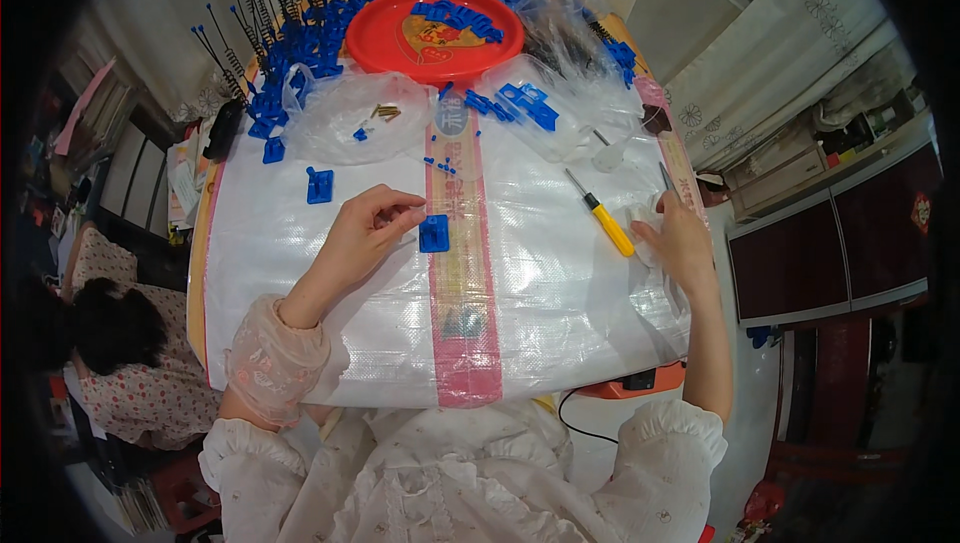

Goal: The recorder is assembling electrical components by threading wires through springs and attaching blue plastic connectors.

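My left hand (362,231) is closed in a pinch just left of a blue square plastic piece (434,234). What its fingertips hold, if anything, is too small to make out. My right hand (683,245) is at the right side of the table, its fingers curled over a crumpled whitish thing (645,233). A pointed grey metal tip (666,178) shows beyond those fingers; the rest of it is hidden. Left of this hand lies a yellow-handled screwdriver (608,226). Another blue piece with a peg (319,186) lies beyond my left hand.
A red round tray (375,53) holding blue pieces stands at the far side. Many blue bases with black springs (300,48) crowd the far left. Plastic bags (345,133) hold small brass and blue parts. A person (140,343) is at the left.
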A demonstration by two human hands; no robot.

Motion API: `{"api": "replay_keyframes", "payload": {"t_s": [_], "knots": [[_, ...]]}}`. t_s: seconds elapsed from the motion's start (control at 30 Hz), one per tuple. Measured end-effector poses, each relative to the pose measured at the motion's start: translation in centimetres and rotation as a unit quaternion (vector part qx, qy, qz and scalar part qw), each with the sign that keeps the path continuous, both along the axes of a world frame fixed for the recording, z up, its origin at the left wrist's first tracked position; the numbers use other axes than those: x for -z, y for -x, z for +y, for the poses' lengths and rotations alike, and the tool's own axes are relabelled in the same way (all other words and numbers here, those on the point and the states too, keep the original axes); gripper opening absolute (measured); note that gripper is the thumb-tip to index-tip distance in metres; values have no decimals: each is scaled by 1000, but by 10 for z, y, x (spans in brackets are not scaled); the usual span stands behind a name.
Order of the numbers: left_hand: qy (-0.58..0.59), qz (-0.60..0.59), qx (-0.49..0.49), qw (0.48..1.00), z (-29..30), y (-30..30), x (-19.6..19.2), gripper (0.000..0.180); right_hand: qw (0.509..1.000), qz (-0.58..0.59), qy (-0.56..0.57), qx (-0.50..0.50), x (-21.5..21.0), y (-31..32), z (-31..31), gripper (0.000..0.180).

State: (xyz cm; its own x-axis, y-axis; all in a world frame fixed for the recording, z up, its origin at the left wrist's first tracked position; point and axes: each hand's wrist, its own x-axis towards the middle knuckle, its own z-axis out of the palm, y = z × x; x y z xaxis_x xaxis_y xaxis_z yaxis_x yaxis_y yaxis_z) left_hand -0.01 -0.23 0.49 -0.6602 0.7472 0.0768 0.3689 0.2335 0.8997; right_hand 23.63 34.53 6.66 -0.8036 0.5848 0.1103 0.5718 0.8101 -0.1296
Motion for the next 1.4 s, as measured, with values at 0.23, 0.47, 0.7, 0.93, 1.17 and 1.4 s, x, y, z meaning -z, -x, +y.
{"api": "replay_keyframes", "payload": {"t_s": [0.23, 0.47, 0.7, 0.93, 1.17, 1.4], "knots": [[0, 0, 6, 1000, 2, 2, 2, 20, 994, 76, 63, -47, 7, 9, 16, 27], [0, 1, 8, 1000, 0, 2, 2, 20, 975, 188, 116, -29, -52, -26, 19, 26], [-4, -9, 10, 1000, 2, 2, 0, 21, 992, 82, 79, 49, -19, -69, 3, 32], [-12, -5, 4, 1000, 1, 4, 4, 22, 995, 65, 5, 77, 11, -70, -2, 31], [-24, -25, 1, 999, 2, 3, 4, 22, 995, 85, 8, 56, 8, -63, -4, 28], [-80, 88, -73, 990, 2, -1, -9, 21, 995, 83, -51, -24, 16, -68, -10, 36]]}}
